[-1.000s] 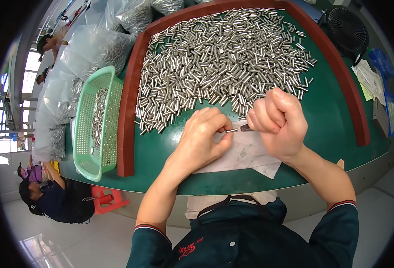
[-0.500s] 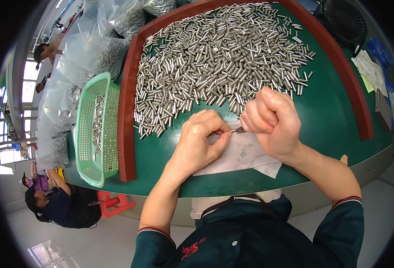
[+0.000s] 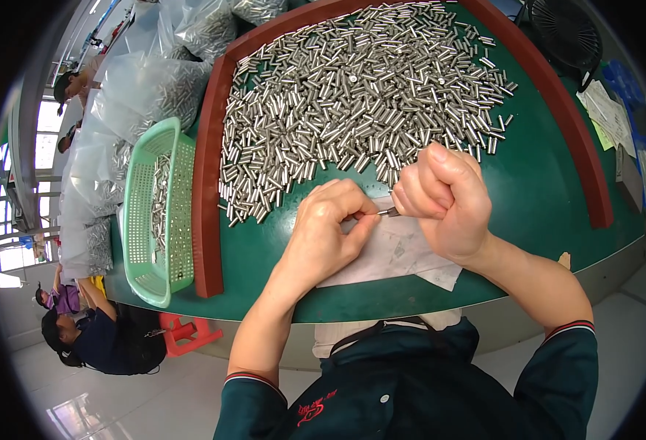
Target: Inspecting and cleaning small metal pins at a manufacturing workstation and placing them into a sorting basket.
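Observation:
My right hand [image 3: 448, 205] is closed in a fist around a slim dark tool [image 3: 391, 212], and most of the tool is hidden in the palm. Its short end points left toward the fingertips of my left hand [image 3: 330, 227]. Thumb and forefinger of that hand are pinched together at the tool's tip; what they hold is too small and covered to make out. Under both hands lies a pale, smudged cloth [image 3: 389, 257]. Just beyond them spreads a large heap of short, shiny metal pins [image 3: 360, 95] on the green tabletop [image 3: 264, 253].
Dark red rails [image 3: 209, 198] border the heap. A green plastic basket [image 3: 136, 227] with some pins stands left, beside clear bags [image 3: 147, 88] of metal parts. A black fan [image 3: 565, 33] and papers [image 3: 605, 117] are far right. Seated people [image 3: 103, 337] and a red stool [image 3: 184, 334] are at left.
My right hand has shifted very slightly left. Both hands otherwise keep the same grip and place, and the heap of pins looks unchanged.

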Demonstrator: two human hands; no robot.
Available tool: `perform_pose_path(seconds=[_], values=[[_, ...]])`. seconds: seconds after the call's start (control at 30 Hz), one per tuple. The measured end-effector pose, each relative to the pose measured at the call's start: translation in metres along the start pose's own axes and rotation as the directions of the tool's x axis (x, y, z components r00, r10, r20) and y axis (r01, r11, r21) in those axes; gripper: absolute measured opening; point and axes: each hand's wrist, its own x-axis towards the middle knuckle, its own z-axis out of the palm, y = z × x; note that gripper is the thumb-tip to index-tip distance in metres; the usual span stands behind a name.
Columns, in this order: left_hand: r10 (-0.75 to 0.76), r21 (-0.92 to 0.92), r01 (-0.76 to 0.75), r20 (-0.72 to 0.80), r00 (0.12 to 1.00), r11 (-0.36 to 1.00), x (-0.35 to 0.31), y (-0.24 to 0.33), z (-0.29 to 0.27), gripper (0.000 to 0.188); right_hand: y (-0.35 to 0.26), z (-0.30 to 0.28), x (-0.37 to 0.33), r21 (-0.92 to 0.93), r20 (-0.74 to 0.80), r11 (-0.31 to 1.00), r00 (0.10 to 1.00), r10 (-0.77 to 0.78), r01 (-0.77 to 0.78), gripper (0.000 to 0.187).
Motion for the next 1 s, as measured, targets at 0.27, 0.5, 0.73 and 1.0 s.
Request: perform_pose_path(seconds=[0.27, 0.5, 0.73, 1.0], values=[[-0.012, 0.010, 0.012, 0.022, 1.000, 1.000, 0.001, 0.003, -0.001, 0.007, 0.001, 0.009, -0.006, -0.151, 0.026, 0.987, 0.999, -0.047, 0.050, 0.041], [-0.030, -0.007, 0.031, 0.027, 0.999, 1.000, 0.001, 0.006, -0.002, 0.007, 0.007, 0.007, -0.004, -0.149, 0.047, 0.986, 0.997, -0.063, 0.070, 0.039], [-0.044, 0.014, 0.043, 0.018, 0.999, 0.999, 0.000, 0.008, -0.003, 0.006, 0.000, 0.002, -0.006, -0.075, 0.001, 0.995, 0.998, -0.062, 0.062, 0.041], [-0.340, -0.862, 0.335, 0.206, 0.918, 0.382, -0.003, -0.007, -0.020, 0.013, -0.007, 0.004, -0.005, -0.032, 0.020, 0.991, 0.991, -0.133, 0.133, 0.040]])
